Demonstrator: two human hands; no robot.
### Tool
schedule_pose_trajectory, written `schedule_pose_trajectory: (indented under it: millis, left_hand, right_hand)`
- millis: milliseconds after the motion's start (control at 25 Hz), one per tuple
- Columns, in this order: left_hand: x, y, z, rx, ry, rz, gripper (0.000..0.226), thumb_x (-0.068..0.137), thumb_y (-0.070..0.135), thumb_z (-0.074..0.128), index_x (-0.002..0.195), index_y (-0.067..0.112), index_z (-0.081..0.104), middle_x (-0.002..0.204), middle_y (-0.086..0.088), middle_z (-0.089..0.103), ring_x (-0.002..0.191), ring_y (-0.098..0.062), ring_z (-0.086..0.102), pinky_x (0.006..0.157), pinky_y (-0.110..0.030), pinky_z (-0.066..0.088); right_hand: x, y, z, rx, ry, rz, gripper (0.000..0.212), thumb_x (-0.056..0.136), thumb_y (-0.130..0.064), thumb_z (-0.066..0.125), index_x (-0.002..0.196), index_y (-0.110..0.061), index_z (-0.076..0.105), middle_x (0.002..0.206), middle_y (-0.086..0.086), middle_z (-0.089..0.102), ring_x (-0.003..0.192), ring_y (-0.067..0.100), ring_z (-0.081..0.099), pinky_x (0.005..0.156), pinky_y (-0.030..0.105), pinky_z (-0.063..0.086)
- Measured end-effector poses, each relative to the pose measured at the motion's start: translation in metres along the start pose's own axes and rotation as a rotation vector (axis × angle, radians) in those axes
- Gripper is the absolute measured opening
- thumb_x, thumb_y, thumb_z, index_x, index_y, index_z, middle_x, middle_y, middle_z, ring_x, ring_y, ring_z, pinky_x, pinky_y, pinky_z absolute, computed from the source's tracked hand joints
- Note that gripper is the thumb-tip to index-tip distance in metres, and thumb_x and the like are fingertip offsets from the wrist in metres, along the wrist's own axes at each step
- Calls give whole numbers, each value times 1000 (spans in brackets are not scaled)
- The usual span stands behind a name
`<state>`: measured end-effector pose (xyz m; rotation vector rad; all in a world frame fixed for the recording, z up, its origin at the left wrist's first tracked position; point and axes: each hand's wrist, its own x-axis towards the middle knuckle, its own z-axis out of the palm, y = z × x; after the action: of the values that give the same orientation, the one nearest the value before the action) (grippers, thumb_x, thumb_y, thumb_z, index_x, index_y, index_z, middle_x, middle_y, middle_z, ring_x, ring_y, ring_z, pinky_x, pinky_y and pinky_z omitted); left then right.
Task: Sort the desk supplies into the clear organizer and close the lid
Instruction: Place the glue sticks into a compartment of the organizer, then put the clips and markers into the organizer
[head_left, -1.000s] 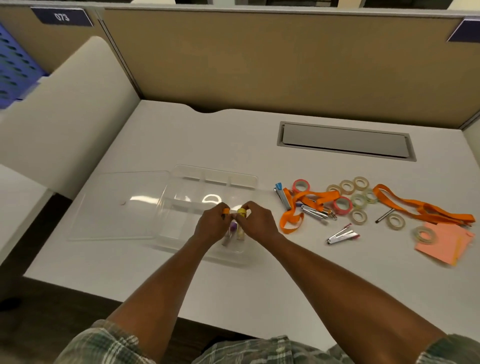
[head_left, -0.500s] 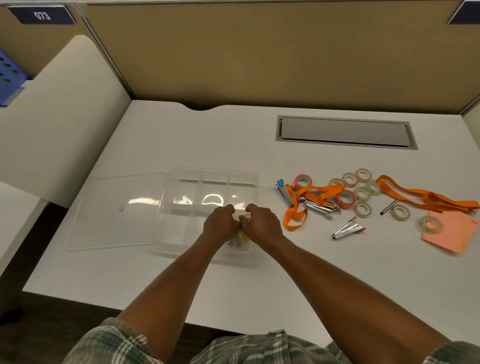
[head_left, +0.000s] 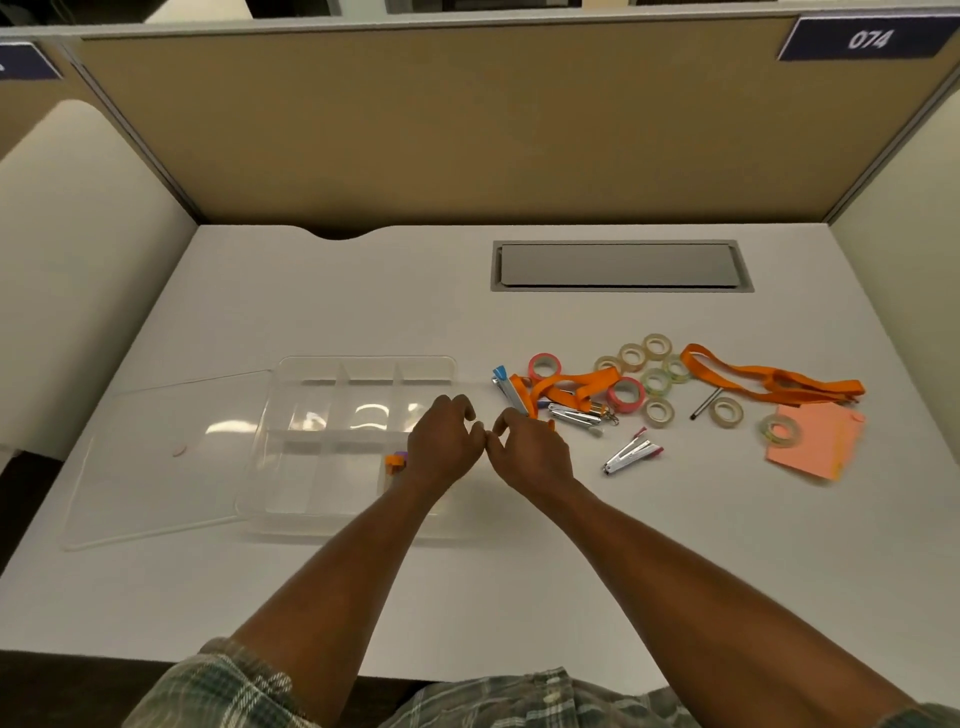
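White desk (head_left: 519, 571) sits enclosed by tan cubicle partitions (head_left: 467, 130).

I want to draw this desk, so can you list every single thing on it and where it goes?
Organizer: one, clear, desk left-centre.
Lid: one, clear, left of organizer, open.
Small items: orange and purple, organizer's near right compartment; number unclear.
Tape rolls: about eleven, mostly clear, two pink, desk right.
Lanyards: two, orange, among tapes.
Staplers: about three, silver, centre-right.
Sticky notes: one pad, orange, far right.
Cable hatch: one, grey, desk rear.
Left hand, right hand: empty, fingers loose.
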<state>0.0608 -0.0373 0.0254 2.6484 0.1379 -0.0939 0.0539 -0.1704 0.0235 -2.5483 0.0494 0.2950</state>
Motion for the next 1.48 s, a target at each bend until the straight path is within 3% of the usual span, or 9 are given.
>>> schedule_pose_trajectory:
  millis: [280,400,520,920,1000,1080,1160,1280,1480]
  left_hand:
    - [-1,54,62,76,-245,88,46,88,49,63,125,22,59,122,-6,59,104,-19,60,79,-27,50]
    - [-9,67,86,214,-395,73,65,86,55,62,141,24,47,150,-5,41,130,-24,47,99,-37,48]
    - [-18,80,104,290,-447,81,69,86,56,61,143,23,44,157,-8,29,137,-26,40,101,-39,47]
    - [-24,137,124,46,-586,338,35,87,43,64,117,24,66,119,-2,62,110,-21,58,87,-35,53]
    - [-16,141,119,-51,-464,316,34,86,42,66,115,23,67,116,-1,65,104,-20,60,82,-33,53]
    - [-5,139,114,-2,-214,321,47,83,38,69,125,20,61,129,-8,59,113,-28,57,88,-39,50]
    - [8,131,109,133,-138,263,64,80,39,70,138,19,50,144,-16,43,129,-38,46,97,-47,47]
    - [20,123,113,187,-297,172,66,80,43,72,138,21,47,158,-14,22,140,-38,34,106,-50,44]
    - [-3,132,132,85,-367,229,71,88,42,66,147,15,38,164,-9,16,146,-29,30,112,-41,38]
  right_hand:
    - [-16,92,-39,-45,78,34,34,93,-45,61,116,-21,64,115,-1,68,106,17,63,82,29,50]
    - [-24,133,-50,-157,-61,28,51,92,-45,59,137,-23,54,148,4,48,135,25,45,101,39,46]
    - [-34,164,-55,-267,-169,-2,57,92,-43,58,145,-25,46,164,7,22,150,28,21,110,46,39]
    - [-35,214,-82,-366,-79,43,51,92,-45,54,135,-18,55,161,14,26,148,35,25,104,47,42]
    - [-31,219,-87,-365,-54,55,52,92,-45,52,136,-17,54,160,15,29,145,37,28,106,48,40]
    - [-27,221,-91,-366,-45,53,53,92,-43,53,137,-16,52,159,16,29,145,37,28,107,48,37]
    - [-22,221,-93,-356,-65,51,56,90,-42,56,140,-16,49,160,16,26,146,36,25,110,49,35]
    - [-13,222,-96,-340,-80,57,60,90,-43,57,143,-18,45,162,15,23,147,35,24,111,48,35]
    - [-1,230,-105,-301,-72,87,60,90,-44,59,143,-20,46,160,13,27,145,33,29,108,48,38]
